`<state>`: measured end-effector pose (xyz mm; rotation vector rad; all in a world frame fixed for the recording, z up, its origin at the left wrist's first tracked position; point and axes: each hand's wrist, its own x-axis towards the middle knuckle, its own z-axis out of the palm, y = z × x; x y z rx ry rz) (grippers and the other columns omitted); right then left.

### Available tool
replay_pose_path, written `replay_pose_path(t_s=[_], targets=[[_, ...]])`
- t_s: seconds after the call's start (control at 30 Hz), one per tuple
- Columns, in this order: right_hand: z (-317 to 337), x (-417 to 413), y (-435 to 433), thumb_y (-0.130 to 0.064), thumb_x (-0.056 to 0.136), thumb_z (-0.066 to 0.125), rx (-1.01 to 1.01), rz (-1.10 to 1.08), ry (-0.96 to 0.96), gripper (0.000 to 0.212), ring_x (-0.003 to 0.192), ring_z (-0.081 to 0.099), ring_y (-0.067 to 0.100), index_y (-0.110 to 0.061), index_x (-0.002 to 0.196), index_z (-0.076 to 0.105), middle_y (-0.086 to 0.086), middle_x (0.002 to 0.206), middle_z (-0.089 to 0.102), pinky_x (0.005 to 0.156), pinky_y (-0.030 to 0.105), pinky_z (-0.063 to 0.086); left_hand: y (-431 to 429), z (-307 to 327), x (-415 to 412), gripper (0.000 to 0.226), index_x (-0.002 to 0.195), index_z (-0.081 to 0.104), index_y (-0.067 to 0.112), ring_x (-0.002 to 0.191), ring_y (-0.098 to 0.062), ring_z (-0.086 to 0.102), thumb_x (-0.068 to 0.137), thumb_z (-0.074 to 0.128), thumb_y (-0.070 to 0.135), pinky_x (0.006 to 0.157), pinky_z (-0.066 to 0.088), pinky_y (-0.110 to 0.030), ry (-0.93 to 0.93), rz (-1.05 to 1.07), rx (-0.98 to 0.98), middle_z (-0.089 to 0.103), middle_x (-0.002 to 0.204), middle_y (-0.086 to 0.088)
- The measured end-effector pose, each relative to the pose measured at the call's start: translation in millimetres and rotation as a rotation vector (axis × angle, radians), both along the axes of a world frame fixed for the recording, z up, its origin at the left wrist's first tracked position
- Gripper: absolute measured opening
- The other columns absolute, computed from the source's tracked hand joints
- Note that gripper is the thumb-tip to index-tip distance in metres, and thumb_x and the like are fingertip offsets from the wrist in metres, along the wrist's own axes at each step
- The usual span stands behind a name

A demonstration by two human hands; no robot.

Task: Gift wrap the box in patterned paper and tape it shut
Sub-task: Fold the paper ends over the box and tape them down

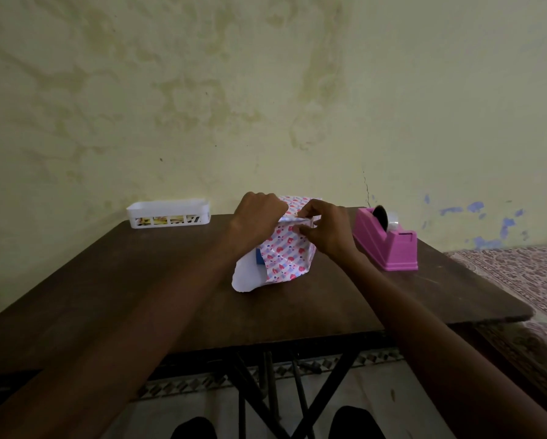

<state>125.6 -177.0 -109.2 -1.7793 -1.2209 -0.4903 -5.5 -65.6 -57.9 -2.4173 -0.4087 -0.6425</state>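
The box, a small carton with a sliver of blue showing (259,257) and mostly covered in white paper printed with pink and red hearts (286,255), stands at the middle of the dark brown wooden table (139,280). Far to the left, near the wall, a white slotted plastic basket (168,213) sits well apart and plays no part. Next comes the left hand (256,213), curled over the top left edge of the parcel, fingers closed down on the paper there. Just below it a loose white flap of paper (247,277) hangs open to the table, and that looks like the weak spot: nothing pins it, so it could sag or crease, and a tug might tear it. The right hand (326,229) pinches the folded seam at the top front, thumb and fingers narrow on the paper edge. If either hand lets go to fetch tape, I think the fold may spring open. The pink plastic tape dispenser (386,240) waits to the right, near but not touching the parcel, so the reach means holding one-handed.
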Motion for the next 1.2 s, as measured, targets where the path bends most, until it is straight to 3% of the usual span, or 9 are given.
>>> replay_pose_path(t_s=[0.1, 0.37, 0.57, 0.8, 0.93, 1.07, 1.2], targets=[[-0.6, 1.9, 1.4, -0.016, 0.077, 0.081, -0.008, 0.006, -0.005, 0.016, 0.079, 0.061, 0.01, -0.018, 0.087, 0.07, -0.004, 0.09, 0.069, 0.076, 0.027, 0.053, 3.8, 3.3, 4.8, 0.026, 0.115, 0.06, 0.018, 0.092, -0.021, 0.064, 0.094, 0.056, 0.033, 0.078, 0.044, -0.024, 0.04, -0.011, 0.01, 0.066, 0.106, -0.003], [-10.7, 3.3, 4.7, -0.016, 0.076, 0.082, 0.053, 0.002, 0.02, 0.022, 0.08, 0.062, 0.009, -0.019, 0.094, 0.069, -0.004, 0.095, 0.07, 0.076, 0.027, 0.056, 4.9, 4.3, 13.7, 0.023, 0.109, 0.066, 0.016, 0.087, -0.02, 0.066, 0.097, 0.052, 0.03, 0.074, 0.041, -0.021, 0.043, -0.013, -0.061, 0.069, 0.102, -0.003], [-11.9, -0.5, 7.1, -0.014, 0.076, 0.081, 0.059, -0.031, 0.028, 0.021, 0.08, 0.063, 0.013, -0.017, 0.095, 0.071, 0.0, 0.095, 0.072, 0.077, 0.034, 0.058, 2.4, 7.6, 13.8, 0.031, 0.115, 0.06, 0.008, 0.103, -0.022, 0.063, 0.104, 0.035, 0.021, 0.088, 0.043, -0.023, 0.011, -0.097, 0.025, 0.066, 0.112, -0.006], [-4.3, 8.1, 0.1, -0.015, 0.077, 0.083, 0.028, -0.015, 0.059, 0.019, 0.083, 0.062, 0.011, -0.017, 0.092, 0.072, -0.004, 0.094, 0.07, 0.082, 0.035, 0.059, -2.4, 12.5, 16.9, 0.029, 0.111, 0.063, 0.011, 0.093, -0.022, 0.065, 0.101, 0.043, 0.029, 0.085, 0.044, -0.021, 0.022, -0.078, -0.034, 0.068, 0.106, -0.004], [-7.3, 14.4, -5.0, -0.022, 0.072, 0.086, 0.059, -0.055, 0.058, 0.034, 0.092, 0.064, 0.017, -0.016, 0.102, 0.069, 0.002, 0.106, 0.071, 0.083, 0.036, 0.057, -7.6, 16.4, 23.2, 0.031, 0.113, 0.063, 0.011, 0.095, -0.023, 0.065, 0.1, 0.045, 0.033, 0.088, 0.045, -0.022, 0.02, -0.088, -0.081, 0.067, 0.108, -0.005], [-19.2, 20.0, -5.3, -0.037, 0.073, 0.084, 0.032, -0.063, 0.211, 0.057, 0.106, 0.065, 0.02, -0.022, 0.123, 0.061, 0.003, 0.125, 0.066, 0.089, 0.043, 0.057, -8.7, 13.7, 20.4, 0.034, 0.112, 0.063, 0.013, 0.093, -0.023, 0.064, 0.097, 0.048, 0.039, 0.085, 0.044, -0.021, 0.019, -0.102, -0.125, 0.067, 0.108, -0.004], [-23.4, 15.2, -2.1, -0.034, 0.079, 0.079, 0.046, 0.008, 0.311, 0.049, 0.105, 0.068, 0.022, -0.024, 0.124, 0.062, 0.005, 0.126, 0.066, 0.087, 0.041, 0.059, -6.2, 13.9, 20.2, 0.034, 0.113, 0.065, 0.015, 0.091, -0.022, 0.064, 0.095, 0.051, 0.041, 0.085, 0.044, -0.021, 0.01, -0.105, -0.161, 0.068, 0.107, -0.004]])
